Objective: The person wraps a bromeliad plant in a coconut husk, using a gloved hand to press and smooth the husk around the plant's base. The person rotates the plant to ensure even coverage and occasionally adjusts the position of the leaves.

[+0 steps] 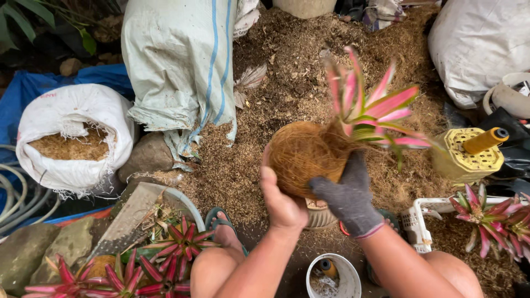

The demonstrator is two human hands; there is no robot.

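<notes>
Left edge: an open white sack (74, 138) of brown husk fibre stands by blue sheeting, with grey stones (33, 251) below it.
Lower left: pink-and-green bromeliad plants (165, 259) lie in and around a round basin (187, 201), with a metal trowel (127, 223) resting across it.
Upper left of centre: a tall pale woven sack (176, 60) with blue stripes leans over the ground.
Ground: loose coconut fibre (287, 72) covers the middle, and a foot in a green sandal (223, 229) rests on it.
Left grip: the bare left hand (281, 201) is partly curled, palm and thumb pressed against the lower left side of the fibre ball (301, 154).
Ball: a round brown coconut-fibre ball held up between both hands above a small pot (321, 215), tilted so its pink bromeliad (375, 110) points up and right.
Right grip: the right hand (348, 193), in a dark grey glove, is wrapped around the ball's lower right side near the plant's base.
Below: a white bucket (334, 276) sits between the knees.
Right: a yellow spool of twine (469, 152), a white crate (422, 221) and more pink bromeliads (494, 218), all apart from the hands.
Upper right: a white bag (477, 44).
</notes>
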